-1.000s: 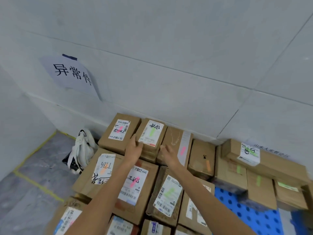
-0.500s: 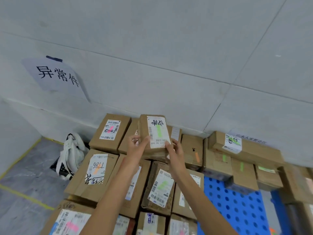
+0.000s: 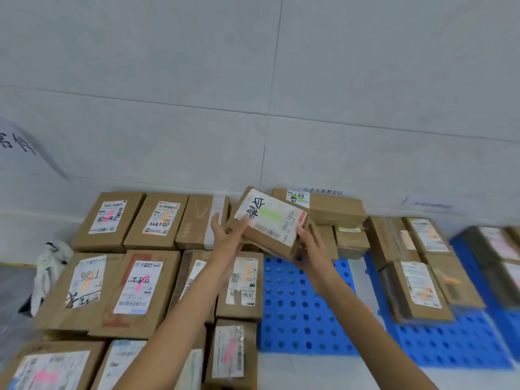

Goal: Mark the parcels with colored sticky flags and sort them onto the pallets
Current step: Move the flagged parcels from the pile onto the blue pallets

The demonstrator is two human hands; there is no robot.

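Cardboard-brown and flat, the parcel [image 3: 274, 235] is held in the air over the far edge of the blue pallet [image 3: 295, 305], whose bare holed deck lies at 6 o'clock from it. Its long axis runs from 10 o'clock to 4 o'clock, the 10 o'clock end raised and the broad labelled face tipped up toward the camera.

The left hand [image 3: 228, 235] holds the 8 o'clock side, thumb laid on the top face and fingers spread beneath. The right hand [image 3: 311, 243] grips the 4 o'clock end, fingers curled under the box.

A white shipping label [image 3: 287, 225] covers most of the top face. It carries a green flag [image 3: 269, 214] set along the long axis, two brushy black handwritten characters at the 10 o'clock end (too sideways to read), barcodes along the near edge and a red patch at the 4 o'clock corner.

At 1 o'clock from the parcel a small wall notice [image 3: 322, 191] reads 山水人家暂存区. At 8 o'clock a larger box [image 3: 84, 288] bears "T786" by hand, upside down, with an orange flag across its label. At 9 o'clock a paper sheet [image 3: 19, 147] on the wall shows only cut-off characters.
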